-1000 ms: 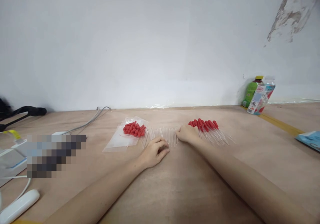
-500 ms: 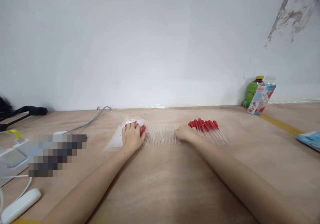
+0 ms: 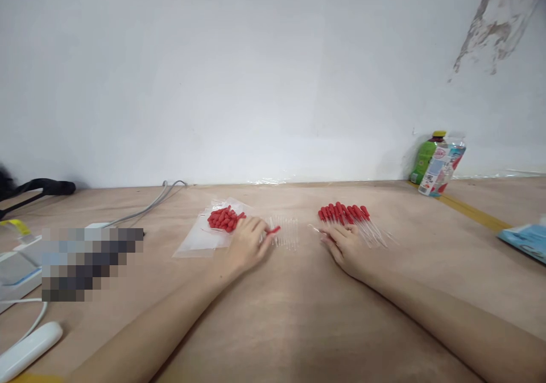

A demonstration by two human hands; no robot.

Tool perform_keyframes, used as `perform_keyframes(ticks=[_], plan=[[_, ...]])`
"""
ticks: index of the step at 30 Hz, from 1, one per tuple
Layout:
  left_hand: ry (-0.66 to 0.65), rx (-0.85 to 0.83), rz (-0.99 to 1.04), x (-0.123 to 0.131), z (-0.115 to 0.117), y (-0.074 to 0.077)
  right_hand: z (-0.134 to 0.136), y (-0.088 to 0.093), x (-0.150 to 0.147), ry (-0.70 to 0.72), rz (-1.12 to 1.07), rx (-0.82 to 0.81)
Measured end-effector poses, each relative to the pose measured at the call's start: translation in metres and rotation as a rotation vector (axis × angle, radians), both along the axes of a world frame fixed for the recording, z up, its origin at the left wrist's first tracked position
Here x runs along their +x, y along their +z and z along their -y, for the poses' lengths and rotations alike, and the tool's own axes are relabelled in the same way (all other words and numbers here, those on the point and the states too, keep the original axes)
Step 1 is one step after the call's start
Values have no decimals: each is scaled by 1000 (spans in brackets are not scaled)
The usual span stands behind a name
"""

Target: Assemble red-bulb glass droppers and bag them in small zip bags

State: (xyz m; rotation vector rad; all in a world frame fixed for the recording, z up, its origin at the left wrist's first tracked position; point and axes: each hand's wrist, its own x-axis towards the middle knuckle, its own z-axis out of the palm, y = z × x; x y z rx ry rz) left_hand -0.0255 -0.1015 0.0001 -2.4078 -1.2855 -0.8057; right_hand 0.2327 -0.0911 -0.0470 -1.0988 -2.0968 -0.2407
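Observation:
Between the fingertips of my left hand (image 3: 247, 243) is a red rubber bulb (image 3: 273, 231), its narrow end pointing right. My right hand (image 3: 346, 246) pinches a thin clear glass tube (image 3: 314, 229), whose tip sticks out to the left. A row of loose glass tubes (image 3: 288, 233) lies between the two hands, partly behind the left one. Just left of my left hand, a pile of red bulbs (image 3: 224, 218) rests on a clear plastic bag (image 3: 194, 243). Beyond my right hand lie several droppers (image 3: 343, 212), glass tubes with red bulbs fitted on them.
A green bottle with a yellow cap (image 3: 426, 158) and a printed bottle (image 3: 441, 171) stand by the wall at right. A blue packet (image 3: 526, 239) lies at the right edge. At left are a white power strip (image 3: 25, 272), cables (image 3: 149, 206) and a white device (image 3: 32, 349).
My left hand has left the bulb pile and moved right with one red bulb. My right hand has pulled back to the right from the tube row, holding a glass tube.

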Motion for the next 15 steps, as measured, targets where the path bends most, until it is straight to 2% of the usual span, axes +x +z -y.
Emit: perform_keyframes(ticks=[2, 4, 9, 15], plan=[[-148, -116, 23, 12, 11, -6, 4, 0, 0, 32, 14, 31], [-220, -196, 41, 20, 19, -12, 8, 4, -4, 74, 48, 45], [-238, -254, 128, 22, 19, -19, 16, 11, -12, 146, 135, 54], [-284, -235, 198, 27, 11, -22, 17, 10, -12, 183, 114, 39]])
